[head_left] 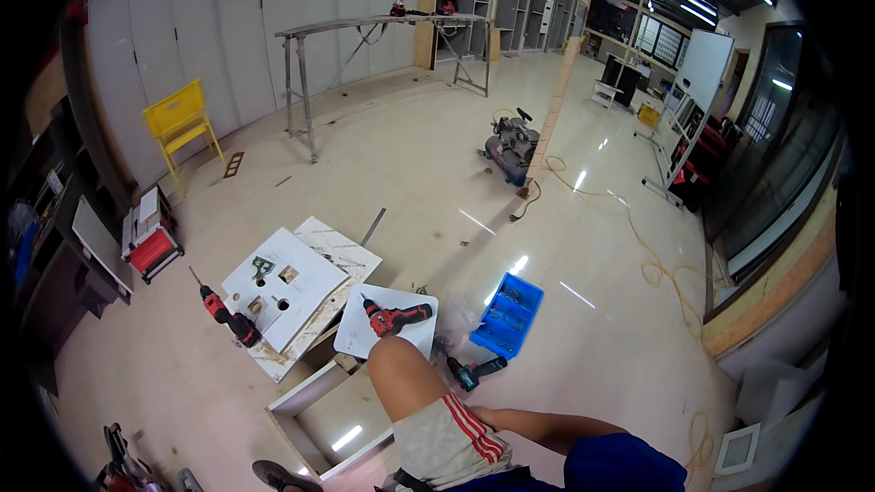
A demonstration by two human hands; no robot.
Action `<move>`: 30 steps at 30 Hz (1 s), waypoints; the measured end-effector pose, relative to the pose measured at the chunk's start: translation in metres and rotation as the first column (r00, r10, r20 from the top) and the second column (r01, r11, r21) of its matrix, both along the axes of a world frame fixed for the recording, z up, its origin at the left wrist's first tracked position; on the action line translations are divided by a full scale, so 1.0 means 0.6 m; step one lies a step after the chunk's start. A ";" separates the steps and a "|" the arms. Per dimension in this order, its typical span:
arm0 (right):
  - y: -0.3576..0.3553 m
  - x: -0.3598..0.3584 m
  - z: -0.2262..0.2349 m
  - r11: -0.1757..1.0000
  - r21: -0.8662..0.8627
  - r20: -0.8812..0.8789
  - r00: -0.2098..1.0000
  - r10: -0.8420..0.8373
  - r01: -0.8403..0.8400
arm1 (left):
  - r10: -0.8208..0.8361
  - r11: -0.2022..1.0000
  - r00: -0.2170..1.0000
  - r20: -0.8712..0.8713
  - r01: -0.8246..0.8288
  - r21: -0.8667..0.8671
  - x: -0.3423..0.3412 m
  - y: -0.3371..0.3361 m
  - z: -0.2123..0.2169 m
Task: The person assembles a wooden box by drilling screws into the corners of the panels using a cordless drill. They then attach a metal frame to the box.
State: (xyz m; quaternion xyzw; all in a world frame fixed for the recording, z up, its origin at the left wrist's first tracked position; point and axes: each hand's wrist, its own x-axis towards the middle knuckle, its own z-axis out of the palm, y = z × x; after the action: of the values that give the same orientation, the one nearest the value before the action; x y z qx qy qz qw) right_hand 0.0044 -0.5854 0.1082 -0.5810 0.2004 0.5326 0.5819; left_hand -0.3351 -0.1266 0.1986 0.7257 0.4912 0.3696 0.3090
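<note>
My right hand (486,415) rests against my bent leg, at the striped side of the light shorts. Its fingers are mostly hidden, and I see nothing in it. My left hand is out of the picture. In front of my knee, a red and black cordless drill (390,317) lies on a white rounded board (417,301). A teal and black cordless drill (474,372) lies on the floor, nearest my right hand, beside a blue divided bin (493,346) holding small pieces. Farther left, another red cordless drill (226,312) with a long bit leans by white panels (314,278) with cut holes.
An open wooden box frame (310,392) stands left of my leg. Farther off are a compressor-like machine (512,148) by a post, a yellow cord (629,205), a trestle table (365,27), a yellow folding chair (176,117) and a red toolbox (153,246).
</note>
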 end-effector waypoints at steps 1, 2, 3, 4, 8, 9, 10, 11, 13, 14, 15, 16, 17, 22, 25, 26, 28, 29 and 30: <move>-0.013 -0.015 -0.016 0.999 0.000 -0.018 0.999 0.032 -0.032 | -0.001 1.000 1.000 0.007 0.001 -0.003 0.000 -0.001 0.003; -0.024 -0.023 -0.032 0.999 0.007 -0.022 0.998 0.054 -0.053 | -0.003 1.000 1.000 0.013 0.003 -0.006 -0.002 0.001 0.004; -0.032 -0.033 -0.041 0.998 0.009 -0.021 0.998 0.064 -0.063 | -0.004 1.000 1.000 0.026 0.004 -0.011 -0.003 -0.001 0.005; -0.035 -0.036 -0.048 0.998 0.019 -0.012 0.998 0.062 -0.061 | -0.008 1.000 0.999 0.041 0.008 -0.019 -0.002 -0.003 0.005; -0.015 -0.006 -0.058 0.998 0.061 0.142 0.990 -0.010 0.001 | -0.057 0.993 0.975 0.216 0.078 -0.088 -0.027 -0.009 0.018; -0.002 0.013 -0.054 0.997 0.074 0.198 0.979 -0.050 0.036 | -0.075 0.990 0.966 0.247 0.102 -0.098 -0.036 -0.011 0.029; 0.006 0.035 -0.044 0.993 0.080 0.258 0.961 -0.100 0.082 | -0.156 0.988 0.987 -0.047 0.156 -0.004 -0.024 0.004 0.038; 0.039 0.055 -0.010 0.984 0.105 0.329 0.928 -0.174 0.147 | -0.181 0.968 0.928 -0.327 0.228 0.109 -0.015 0.018 0.052; 0.097 0.094 0.059 0.985 0.091 0.646 0.743 -0.173 0.150 | -0.216 0.927 0.806 -0.551 0.347 0.144 -0.012 0.066 0.053; 0.121 0.110 0.092 0.993 0.032 0.838 0.539 -0.087 0.110 | -0.267 0.922 0.819 -0.507 0.371 0.114 -0.019 0.092 0.036; 0.141 0.119 0.119 0.994 -0.040 0.950 0.313 0.007 0.099 | -0.318 0.915 0.828 -0.462 0.396 0.082 -0.024 0.115 0.025; 0.156 0.126 0.142 0.987 -0.117 0.992 0.067 0.110 0.107 | -0.412 0.892 0.835 -0.364 0.451 0.024 -0.025 0.138 0.020; 0.172 0.131 0.160 0.963 -0.250 0.962 -0.090 0.259 0.100 | -0.411 0.912 0.880 -0.239 0.396 -0.110 -0.024 0.144 0.023; 0.227 0.160 0.219 0.802 -0.593 0.733 -0.364 0.575 0.072 | -0.275 0.845 0.948 0.163 0.319 -0.429 -0.036 0.190 -0.011; 0.223 0.167 0.217 0.837 -0.546 0.765 -0.379 0.521 0.048 | -0.250 0.868 0.953 0.170 0.298 -0.396 -0.043 0.176 -0.024; 0.218 0.166 0.215 0.845 -0.532 0.773 -0.376 0.510 0.054 | -0.243 0.886 0.959 0.146 0.281 -0.370 -0.037 0.167 -0.014; 0.220 0.162 0.211 0.868 -0.494 0.796 -0.380 0.471 0.040 | -0.202 0.907 0.961 0.188 0.256 -0.334 -0.048 0.167 -0.027; 0.218 0.159 0.211 0.876 -0.480 0.804 -0.377 0.460 0.046 | -0.174 0.928 0.969 0.177 0.222 -0.301 -0.050 0.163 -0.029; 0.219 0.159 0.213 0.877 -0.479 0.809 -0.369 0.458 0.041 | -0.147 0.945 0.975 0.167 0.188 -0.266 -0.051 0.156 -0.030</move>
State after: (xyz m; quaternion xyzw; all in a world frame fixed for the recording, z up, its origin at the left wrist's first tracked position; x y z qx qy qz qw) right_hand 0.0998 -0.4541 0.2362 -0.8712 -0.3895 -0.0986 0.2822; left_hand -0.3659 -0.0329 0.1808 0.6849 0.4512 0.3205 0.4740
